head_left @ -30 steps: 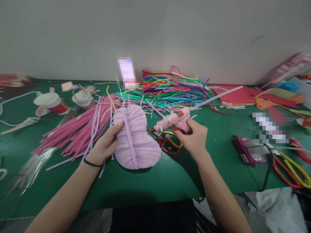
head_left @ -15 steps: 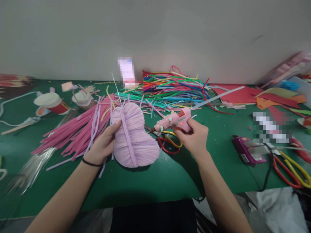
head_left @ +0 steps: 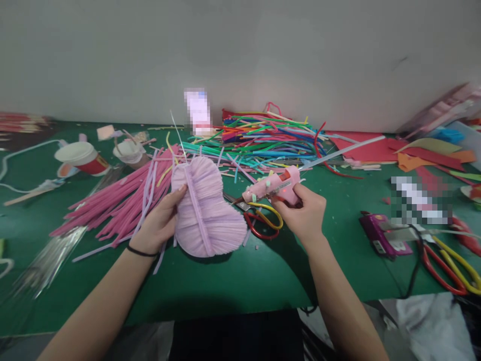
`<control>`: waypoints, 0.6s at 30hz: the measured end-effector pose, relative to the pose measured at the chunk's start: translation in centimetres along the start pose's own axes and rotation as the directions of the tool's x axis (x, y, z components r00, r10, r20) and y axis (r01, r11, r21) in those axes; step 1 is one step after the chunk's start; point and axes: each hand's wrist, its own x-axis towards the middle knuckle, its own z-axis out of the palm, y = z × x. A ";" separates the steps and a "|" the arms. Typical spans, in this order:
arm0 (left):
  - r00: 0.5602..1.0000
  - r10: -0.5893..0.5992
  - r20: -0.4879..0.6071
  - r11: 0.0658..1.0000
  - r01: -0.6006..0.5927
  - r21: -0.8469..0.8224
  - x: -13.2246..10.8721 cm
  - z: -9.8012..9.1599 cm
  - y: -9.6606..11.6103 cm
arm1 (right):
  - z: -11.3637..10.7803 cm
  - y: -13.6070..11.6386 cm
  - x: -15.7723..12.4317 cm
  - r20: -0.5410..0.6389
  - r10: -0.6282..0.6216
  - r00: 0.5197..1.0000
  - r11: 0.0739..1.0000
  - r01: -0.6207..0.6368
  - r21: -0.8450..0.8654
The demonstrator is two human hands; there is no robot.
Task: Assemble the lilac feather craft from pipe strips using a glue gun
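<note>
My left hand (head_left: pixel 160 218) is closed on the edge of a lilac heart-shaped piece (head_left: pixel 221 228) built from rows of pipe cleaners. A straight lilac strip runs down its face, and a thin wire (head_left: pixel 178 135) sticks up from its top. In my right hand (head_left: pixel 304 208) is a pink glue gun (head_left: pixel 276 185), its nozzle pointing left at the piece, with a small gap between them. A long clear glue stick (head_left: pixel 343 152) juts out of the gun's back. Below the nozzle lie scissors (head_left: pixel 268 233) with red and yellow handles.
Pink pipe cleaners (head_left: pixel 112 200) lie at left, beside a paper cup (head_left: pixel 80 155). Many-coloured pipe cleaners (head_left: pixel 270 138) are heaped along the wall. Red felt sheets (head_left: pixel 364 145), a purple box (head_left: pixel 387 238) with a cable, and a second pair of scissors (head_left: pixel 447 265) are at right.
My right hand has drawn the glue gun slightly to the right, so its nozzle is farther from the lilac piece. My left hand keeps hold of the piece almost unmoved.
</note>
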 end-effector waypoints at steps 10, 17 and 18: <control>0.999 0.009 -0.049 1.000 -0.009 -0.012 -0.2 0.3 0.1 | 0.0 0.2 -0.1 -0.006 -0.003 1.000 1.000 0.003 -0.014; 0.999 -0.007 -0.033 0.998 0.005 -0.062 -0.1 0.2 0.1 | -0.2 0.1 -0.1 -0.021 -0.036 0.999 0.999 0.036 -0.003; 0.999 -0.008 -0.040 0.998 0.005 -0.065 -0.1 0.2 0.2 | -0.2 0.1 -0.1 -0.022 -0.037 0.999 0.999 0.037 -0.002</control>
